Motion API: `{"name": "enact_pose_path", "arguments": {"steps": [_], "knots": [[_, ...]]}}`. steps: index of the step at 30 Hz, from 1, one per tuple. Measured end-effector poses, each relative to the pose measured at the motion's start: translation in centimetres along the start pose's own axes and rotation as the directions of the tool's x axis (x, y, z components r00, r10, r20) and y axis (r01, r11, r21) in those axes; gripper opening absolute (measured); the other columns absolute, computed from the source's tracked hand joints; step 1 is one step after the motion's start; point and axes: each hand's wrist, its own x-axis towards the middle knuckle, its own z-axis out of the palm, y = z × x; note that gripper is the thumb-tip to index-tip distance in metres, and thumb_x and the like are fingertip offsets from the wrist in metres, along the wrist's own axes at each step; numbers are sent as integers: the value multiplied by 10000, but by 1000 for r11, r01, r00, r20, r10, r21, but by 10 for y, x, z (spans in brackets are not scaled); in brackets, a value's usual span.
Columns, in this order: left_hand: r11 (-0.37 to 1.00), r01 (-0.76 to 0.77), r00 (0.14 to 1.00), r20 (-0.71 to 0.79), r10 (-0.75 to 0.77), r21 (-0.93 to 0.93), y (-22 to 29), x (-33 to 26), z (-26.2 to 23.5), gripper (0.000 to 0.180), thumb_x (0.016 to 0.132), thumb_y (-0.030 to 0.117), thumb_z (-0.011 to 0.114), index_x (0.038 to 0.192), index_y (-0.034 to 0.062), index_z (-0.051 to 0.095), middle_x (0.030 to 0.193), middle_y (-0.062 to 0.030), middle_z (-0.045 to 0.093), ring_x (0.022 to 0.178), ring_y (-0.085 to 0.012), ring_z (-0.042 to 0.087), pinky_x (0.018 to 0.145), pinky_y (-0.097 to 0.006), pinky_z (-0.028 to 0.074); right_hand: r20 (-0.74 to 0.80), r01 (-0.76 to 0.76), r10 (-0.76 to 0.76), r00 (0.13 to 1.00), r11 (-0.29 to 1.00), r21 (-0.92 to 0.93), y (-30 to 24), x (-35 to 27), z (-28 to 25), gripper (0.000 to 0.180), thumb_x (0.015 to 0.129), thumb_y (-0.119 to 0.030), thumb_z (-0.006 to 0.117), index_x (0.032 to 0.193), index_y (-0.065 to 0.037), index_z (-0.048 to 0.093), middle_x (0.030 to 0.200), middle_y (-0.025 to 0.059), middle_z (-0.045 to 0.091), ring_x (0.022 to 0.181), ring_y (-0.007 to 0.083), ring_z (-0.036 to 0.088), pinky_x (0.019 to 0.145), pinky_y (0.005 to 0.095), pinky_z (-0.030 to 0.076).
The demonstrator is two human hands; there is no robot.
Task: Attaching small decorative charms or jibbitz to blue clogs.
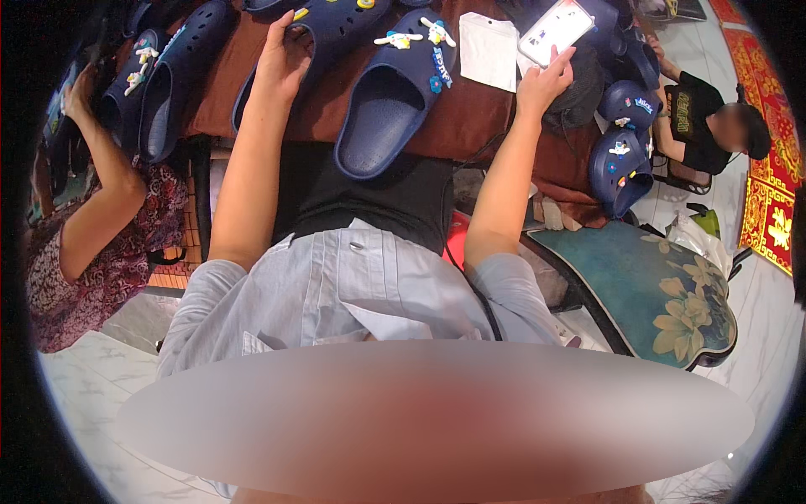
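At ten o'clock, navy clogs [172,97] stood on the brown-covered worktop [474,113]. At eleven, the left hand [284,57] was half curled against a yellow-charmed clog [346,29]; its grip could not be told. A larger charmed clog [390,97] lay at twelve, then white paper [489,52]. At one, the right hand [546,80], loosely bent, touched a white phone-shaped item [557,32]; whether it gripped could not be told.

Left forearm [256,160] bare, extended forward and angled slightly inward; left hand [283,63] reaches farther forward, one digit extended, the others partly curled. Right forearm [506,172] bare, extended forward and angled outward; right hand [544,86] shows fingers parted. Hands well apart.
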Motion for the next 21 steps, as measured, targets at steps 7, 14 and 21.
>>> {"name": "enact_pose_path", "arguments": {"steps": [7, 14, 21], "knots": [[999, -38, 999, -33, 38, 15, -4, -5, 10, 288, 878, 289, 633, 1030, 44, 632, 1052, -96, 663, 991, -238, 613, 908, -358, 482, 66, -10, 17, 998, 994, -108, 7, -5, 1, 779, 790, 52, 463, 1481, 9, 107, 1357, 106, 523, 1293, 305, 303, 1054, 446, 183], [996, -57, 993, -100, 63, 64, -5, -17, 30, 285, 871, 289, 644, 1015, 44, 634, 1044, -99, 662, 986, -240, 614, 905, -358, 485, 92, -11, 29, 995, 983, -186, 6, -3, 4, 785, 800, 27, 490, 1480, 12, 100, 1389, 65, 502, 1296, 327, 285, 1058, 465, 183], [999, -27, 996, -80, 30, 28, 0, -3, 5, 300, 868, 293, 649, 1032, 44, 621, 1065, -97, 651, 1009, -237, 601, 940, -360, 457, 15, -91, 90, 996, 981, 172, 2, 2, 5, 797, 795, 118, 432, 1484, 21, 43, 1412, 243, 400, 1326, 347, 256, 1082, 395, 201]]}}
